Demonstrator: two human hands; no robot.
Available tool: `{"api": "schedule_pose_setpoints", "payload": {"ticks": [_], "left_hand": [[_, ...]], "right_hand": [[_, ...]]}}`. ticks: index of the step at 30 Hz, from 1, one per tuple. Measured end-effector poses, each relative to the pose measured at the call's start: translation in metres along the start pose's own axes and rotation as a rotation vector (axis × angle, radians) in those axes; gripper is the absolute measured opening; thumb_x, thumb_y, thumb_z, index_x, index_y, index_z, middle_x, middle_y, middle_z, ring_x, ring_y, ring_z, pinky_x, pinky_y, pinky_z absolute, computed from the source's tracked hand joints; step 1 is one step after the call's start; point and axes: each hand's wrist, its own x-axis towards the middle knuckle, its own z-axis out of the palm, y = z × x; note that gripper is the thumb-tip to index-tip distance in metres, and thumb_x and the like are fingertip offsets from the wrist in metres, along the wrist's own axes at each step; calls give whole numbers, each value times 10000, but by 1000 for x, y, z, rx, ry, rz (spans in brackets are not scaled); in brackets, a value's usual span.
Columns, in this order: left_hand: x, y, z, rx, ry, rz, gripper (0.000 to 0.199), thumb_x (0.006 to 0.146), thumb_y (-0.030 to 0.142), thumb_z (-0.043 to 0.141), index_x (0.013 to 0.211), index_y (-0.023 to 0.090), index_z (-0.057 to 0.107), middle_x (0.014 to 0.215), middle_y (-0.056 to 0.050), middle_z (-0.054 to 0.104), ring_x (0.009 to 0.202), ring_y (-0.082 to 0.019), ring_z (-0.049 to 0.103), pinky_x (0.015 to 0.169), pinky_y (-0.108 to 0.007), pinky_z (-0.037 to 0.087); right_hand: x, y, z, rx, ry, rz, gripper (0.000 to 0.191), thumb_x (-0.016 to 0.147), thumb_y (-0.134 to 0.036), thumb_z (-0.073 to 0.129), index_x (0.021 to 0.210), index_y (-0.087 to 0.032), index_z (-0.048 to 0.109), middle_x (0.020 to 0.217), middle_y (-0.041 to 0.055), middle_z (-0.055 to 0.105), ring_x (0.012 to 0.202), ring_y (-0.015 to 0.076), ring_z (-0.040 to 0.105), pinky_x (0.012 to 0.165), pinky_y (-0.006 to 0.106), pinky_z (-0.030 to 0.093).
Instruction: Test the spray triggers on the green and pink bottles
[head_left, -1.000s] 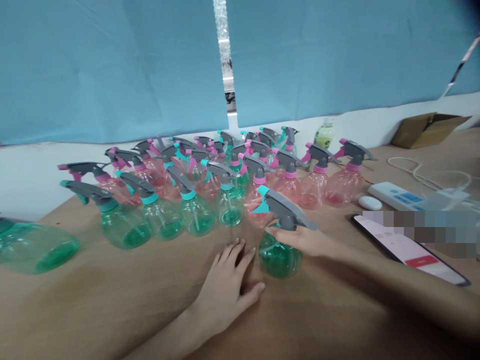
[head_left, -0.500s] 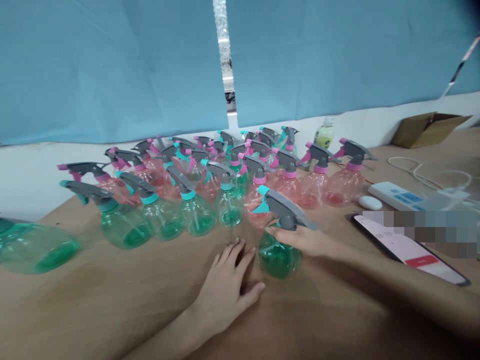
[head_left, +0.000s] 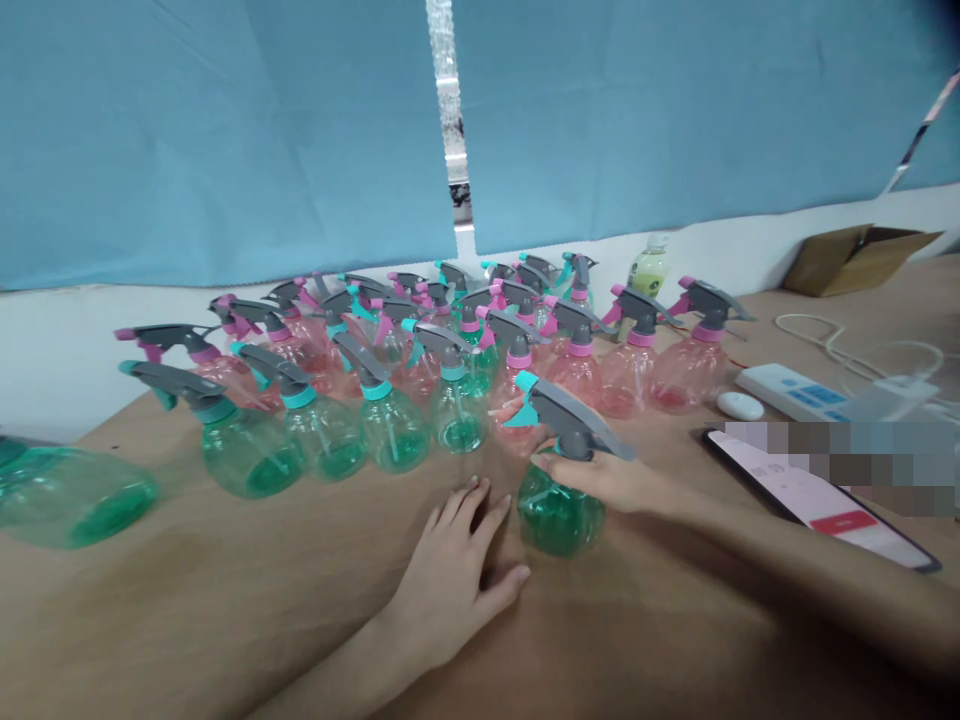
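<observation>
My right hand (head_left: 592, 478) is wrapped round the neck of a green spray bottle (head_left: 561, 518), which stands upright with its grey and turquoise head pointing left. Just left of that bottle, my left hand (head_left: 457, 560) lies on the tabletop with its fingers spread and nothing in it. Behind both hands stand rows of spray bottles: green ones such as this one (head_left: 394, 430) in front, and pink ones such as this one (head_left: 628, 380) at the right and behind. Part of the right hand's fingers is hidden by the bottle's head.
Another green bottle (head_left: 82, 495) lies at the far left of the wooden table (head_left: 225, 610). To the right are a phone (head_left: 795, 485), a white oval object (head_left: 740, 405), a power strip (head_left: 787, 390), cables and a cardboard box (head_left: 855, 262). A drink bottle (head_left: 649, 268) stands at the back.
</observation>
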Motion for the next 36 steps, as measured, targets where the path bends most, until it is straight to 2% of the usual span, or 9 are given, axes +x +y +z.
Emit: {"api": "schedule_pose_setpoints", "payload": {"ticks": [6, 11, 17, 22, 28, 34, 36], "left_hand": [[1, 1, -1, 9, -12, -13, 557, 839, 466, 503, 1304, 179, 397, 1375, -127, 348, 1247, -305, 299, 962, -481, 312], [1, 1, -1, 15, -22, -11, 567, 841, 477, 495, 1306, 167, 398, 1376, -134, 344, 1247, -306, 297, 964, -477, 310], [0, 0, -1, 13, -25, -13, 565, 843, 477, 491, 1311, 176, 389, 1381, -127, 336, 1251, -300, 291, 967, -475, 308], [0, 1, 0, 21, -30, -14, 566, 838, 474, 499, 1307, 173, 396, 1378, -131, 339, 1249, -299, 292, 966, -475, 308], [1, 1, 0, 26, -28, -20, 572, 835, 472, 507, 1309, 174, 394, 1381, -131, 334, 1248, -302, 296, 968, -474, 308], [0, 0, 0, 22, -18, -9, 567, 841, 473, 498, 1309, 170, 394, 1380, -131, 338, 1250, -303, 294, 969, -473, 309], [1, 0, 0, 21, -18, -10, 569, 839, 470, 502, 1308, 165, 397, 1379, -133, 339, 1248, -305, 297, 968, -473, 310]], "right_hand": [[3, 4, -1, 20, -9, -35, 303, 712, -196, 508, 1008, -261, 530, 800, -10, 598, 719, 163, 593, 668, 322, 515], [3, -3, -4, 51, 3, -5, 212, 676, -150, 502, 869, -235, 524, 755, -16, 599, 708, 167, 598, 658, 319, 500], [4, -17, -6, 86, 24, -63, 202, 652, -94, 495, 793, -237, 522, 766, -35, 597, 684, 131, 574, 649, 267, 485], [5, -9, -3, 26, 13, -16, 188, 646, -114, 488, 792, -230, 515, 744, -25, 591, 663, 147, 572, 605, 286, 473], [3, 3, 0, 43, 8, -57, 169, 671, -138, 496, 803, -238, 525, 786, -19, 574, 664, 140, 559, 628, 293, 480], [5, 2, -2, 75, -15, -68, 267, 657, -120, 489, 891, -240, 536, 770, -17, 580, 664, 144, 575, 613, 289, 491], [5, 2, -2, 58, -14, -79, 234, 667, -132, 490, 871, -236, 537, 769, -14, 582, 669, 145, 579, 608, 286, 495]]}}
